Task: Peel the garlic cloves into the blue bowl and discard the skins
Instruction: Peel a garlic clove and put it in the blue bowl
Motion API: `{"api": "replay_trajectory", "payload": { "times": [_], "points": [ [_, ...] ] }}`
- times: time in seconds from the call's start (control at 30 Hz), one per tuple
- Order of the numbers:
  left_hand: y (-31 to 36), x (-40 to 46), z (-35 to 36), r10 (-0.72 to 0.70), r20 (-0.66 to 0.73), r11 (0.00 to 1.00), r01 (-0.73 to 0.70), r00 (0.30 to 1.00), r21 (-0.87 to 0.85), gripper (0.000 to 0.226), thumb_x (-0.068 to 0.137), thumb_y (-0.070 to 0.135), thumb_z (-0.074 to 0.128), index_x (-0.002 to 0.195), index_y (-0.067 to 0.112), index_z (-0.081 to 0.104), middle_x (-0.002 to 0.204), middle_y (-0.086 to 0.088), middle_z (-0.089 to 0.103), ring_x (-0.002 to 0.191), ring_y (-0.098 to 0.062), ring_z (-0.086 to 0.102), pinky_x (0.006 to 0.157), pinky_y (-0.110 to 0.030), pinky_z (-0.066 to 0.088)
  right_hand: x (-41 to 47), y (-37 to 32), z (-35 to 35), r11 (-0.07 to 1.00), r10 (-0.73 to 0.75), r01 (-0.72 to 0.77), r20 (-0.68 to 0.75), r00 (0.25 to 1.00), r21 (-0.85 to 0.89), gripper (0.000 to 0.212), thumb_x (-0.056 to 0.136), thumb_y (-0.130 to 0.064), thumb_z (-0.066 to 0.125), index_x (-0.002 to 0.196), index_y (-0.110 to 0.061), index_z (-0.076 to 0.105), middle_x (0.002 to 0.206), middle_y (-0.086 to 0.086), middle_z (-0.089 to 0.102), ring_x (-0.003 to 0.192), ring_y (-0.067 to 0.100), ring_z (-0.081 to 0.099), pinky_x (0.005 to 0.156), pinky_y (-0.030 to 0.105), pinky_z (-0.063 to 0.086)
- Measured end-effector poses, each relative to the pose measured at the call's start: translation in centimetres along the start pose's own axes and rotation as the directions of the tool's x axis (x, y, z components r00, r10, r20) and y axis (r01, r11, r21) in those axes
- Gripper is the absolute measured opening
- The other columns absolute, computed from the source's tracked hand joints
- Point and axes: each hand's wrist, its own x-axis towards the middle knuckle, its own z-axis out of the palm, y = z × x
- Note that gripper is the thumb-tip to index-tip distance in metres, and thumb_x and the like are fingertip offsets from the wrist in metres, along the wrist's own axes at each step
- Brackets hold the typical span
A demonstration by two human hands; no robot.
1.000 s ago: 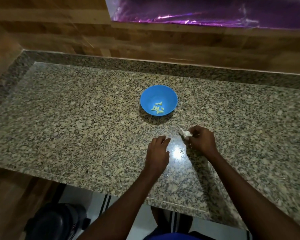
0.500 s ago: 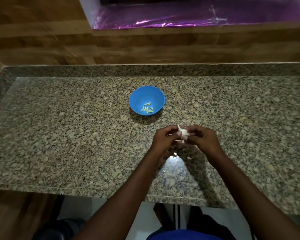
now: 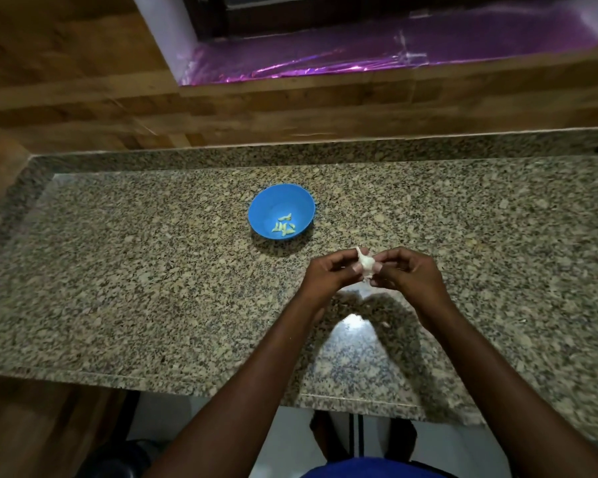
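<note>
My left hand (image 3: 327, 276) and right hand (image 3: 406, 272) both pinch garlic (image 3: 366, 265), stem pointing far-left. Bowl (image 3: 281, 198) lies far-left; left hand nearer.

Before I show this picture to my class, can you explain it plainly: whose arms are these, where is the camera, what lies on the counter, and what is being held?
There is no machine here. A person wears a camera on the head, which looks forward and down, so both arms reach in from the bottom. The left hand and the right hand together pinch a white garlic piece above the speckled granite counter. Beyond the hands stands a blue bowl holding a few peeled cloves. Behind the counter is a wooden wall.
</note>
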Motion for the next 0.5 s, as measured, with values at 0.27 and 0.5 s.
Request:
{"api": "replay_trajectory", "payload": {
  "times": [0.27,0.5],
  "points": [
    [0.4,0.6,1.3,0.014,-0.003,0.995,-0.014,1.0,0.097,0.039,0.092,-0.004,0.063,0.131,-0.001,0.062,0.127,-0.01,0.068,0.115,-0.014,0.065,0.091,-0.024,0.053,0.8,-1.1,-1.5,0.996,0.001,0.006,0.079,0.997,-0.085,0.008,0.087,0.002,0.071,0.095,0.001,0.07,0.083,0.019,0.075,0.072,0.034,0.074,0.072,0.039,0.063],
    [0.9,0.8,1.6,0.068,-0.105,0.987,-0.051,0.992,0.151,0.028,0.089,-0.004,0.068,0.117,-0.003,0.069,0.095,-0.004,0.075,0.083,-0.005,0.069,0.073,-0.021,0.055,1.4,-2.3,-1.5,0.996,0.017,-0.005,0.126,0.992,-0.09,0.007,0.09,-0.001,0.07,0.092,0.006,0.069,0.081,0.024,0.073,0.069,0.036,0.074,0.066,0.035,0.063]
  ]
}}
